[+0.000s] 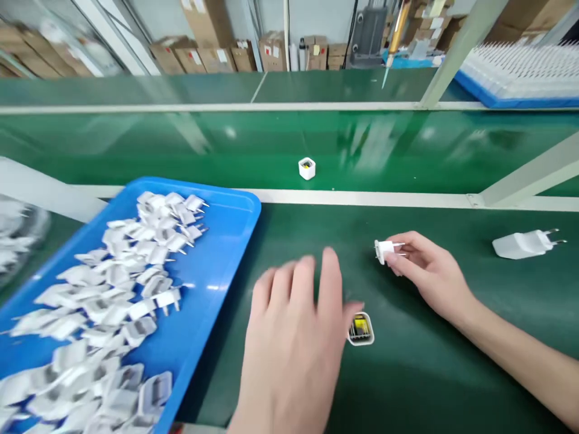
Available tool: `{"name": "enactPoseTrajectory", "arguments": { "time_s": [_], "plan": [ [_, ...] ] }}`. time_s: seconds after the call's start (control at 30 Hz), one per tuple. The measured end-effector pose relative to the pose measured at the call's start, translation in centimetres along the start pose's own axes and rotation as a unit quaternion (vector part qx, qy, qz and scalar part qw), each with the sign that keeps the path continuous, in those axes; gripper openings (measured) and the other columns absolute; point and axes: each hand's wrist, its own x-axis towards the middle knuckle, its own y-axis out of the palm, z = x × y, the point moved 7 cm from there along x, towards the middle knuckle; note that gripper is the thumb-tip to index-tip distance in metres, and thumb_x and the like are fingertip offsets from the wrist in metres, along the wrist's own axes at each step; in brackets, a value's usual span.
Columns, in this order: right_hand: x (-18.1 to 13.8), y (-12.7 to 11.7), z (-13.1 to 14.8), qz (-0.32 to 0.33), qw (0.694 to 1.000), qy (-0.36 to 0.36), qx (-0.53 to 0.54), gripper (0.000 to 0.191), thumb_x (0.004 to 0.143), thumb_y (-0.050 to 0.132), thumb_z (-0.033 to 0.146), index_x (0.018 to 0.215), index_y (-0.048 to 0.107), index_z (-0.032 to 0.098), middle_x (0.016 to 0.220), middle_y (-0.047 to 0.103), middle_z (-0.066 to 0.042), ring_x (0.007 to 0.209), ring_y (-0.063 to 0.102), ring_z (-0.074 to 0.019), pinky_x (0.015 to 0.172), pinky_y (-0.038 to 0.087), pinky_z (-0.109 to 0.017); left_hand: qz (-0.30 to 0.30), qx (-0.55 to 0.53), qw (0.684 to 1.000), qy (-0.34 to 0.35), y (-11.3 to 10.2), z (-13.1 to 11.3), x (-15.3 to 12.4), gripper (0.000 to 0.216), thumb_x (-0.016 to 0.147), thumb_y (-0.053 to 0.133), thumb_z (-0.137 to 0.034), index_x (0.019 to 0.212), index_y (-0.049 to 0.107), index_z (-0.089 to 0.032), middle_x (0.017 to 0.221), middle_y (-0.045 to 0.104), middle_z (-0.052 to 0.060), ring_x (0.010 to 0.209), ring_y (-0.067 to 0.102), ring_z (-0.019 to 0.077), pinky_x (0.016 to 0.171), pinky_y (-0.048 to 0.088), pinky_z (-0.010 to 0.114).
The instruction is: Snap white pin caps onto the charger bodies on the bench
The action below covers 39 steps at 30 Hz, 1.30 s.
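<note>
Between the fingertips and thumb of my right hand [425, 271] is a white plug cap [384, 249] with two metal pins. My left hand [294, 337] hovers over the bench, slightly blurred, with its fingers stretched out. Its thumb overlaps the edge of a white charger housing [360, 329], whose open top shows a yellow part and circuitry inside. I cannot tell whether the thumb touches it. To the left, a blue tray [226, 241] carries a heap of white plug caps [149, 253] with pins.
An assembled-looking white charger [522, 244] lies at the right. Another open housing [307, 169] sits on the green conveyor belt [217, 147] beyond the bench rail. An electric screwdriver [397, 36] hangs at the back. A blue-edged tray of pins [520, 72] stands upper right.
</note>
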Motion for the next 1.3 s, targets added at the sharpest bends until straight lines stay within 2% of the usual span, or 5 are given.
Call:
{"name": "enactPoseTrajectory", "arguments": {
  "time_s": [0.23,0.4,0.83,1.07,1.3],
  "plan": [
    [-0.2,1.0,-1.3,0.004,0.996,-0.004,0.086,0.048,0.087,0.078,0.065,0.100,0.070,0.020,0.089,0.071,-0.007,0.077,0.066,-0.0216,0.070,0.058,-0.034,0.110,-0.045,0.990,-0.082,4.5,4.6,17.0,0.038,0.108,0.052,-0.024,0.145,0.051,-0.011,0.147,0.051,0.019,0.129,0.057,0.0298,0.105,0.050,0.043],
    [0.2,0.8,-0.8,0.010,0.993,-0.025,0.111,0.055,0.086,0.077,0.071,0.099,0.070,0.018,0.084,0.070,-0.007,0.069,0.063,-0.0199,0.064,0.055,-0.033,0.159,0.010,0.985,-0.070,8.9,5.7,20.6,0.036,0.103,0.066,-0.032,0.134,0.061,-0.016,0.134,0.061,0.011,0.115,0.065,0.0251,0.098,0.059,0.046],
    [-1.0,1.7,0.0,0.089,0.992,-0.074,0.051,0.029,0.093,0.073,0.049,0.103,0.070,0.022,0.092,0.069,-0.004,0.080,0.063,-0.0213,0.069,0.049,-0.033,0.226,0.111,0.967,-0.034,5.1,3.2,8.5,0.037,0.098,0.069,-0.043,0.112,0.066,-0.009,0.092,0.072,0.015,0.089,0.073,0.0338,0.079,0.059,0.044],
    [-3.2,2.7,3.9,0.164,0.965,-0.204,0.014,0.011,0.098,0.068,0.025,0.107,0.071,0.020,0.091,0.062,-0.002,0.072,0.052,-0.0150,0.066,0.044,-0.030,0.032,-0.041,0.998,0.046,0.1,-0.2,-0.2,0.040,0.104,0.059,-0.048,0.129,0.057,-0.016,0.128,0.064,0.014,0.118,0.062,0.0314,0.101,0.052,0.046],
    [-5.4,4.8,4.3,0.221,0.935,-0.265,-0.079,0.009,0.103,0.060,0.016,0.111,0.065,0.016,0.100,0.059,-0.006,0.091,0.055,-0.0192,0.077,0.047,-0.033,0.005,-0.320,0.945,-0.072,6.2,-1.9,-6.9,0.056,0.100,0.066,-0.019,0.149,0.040,-0.026,0.133,0.061,0.006,0.117,0.062,0.0207,0.101,0.053,0.032]
  ]
}}
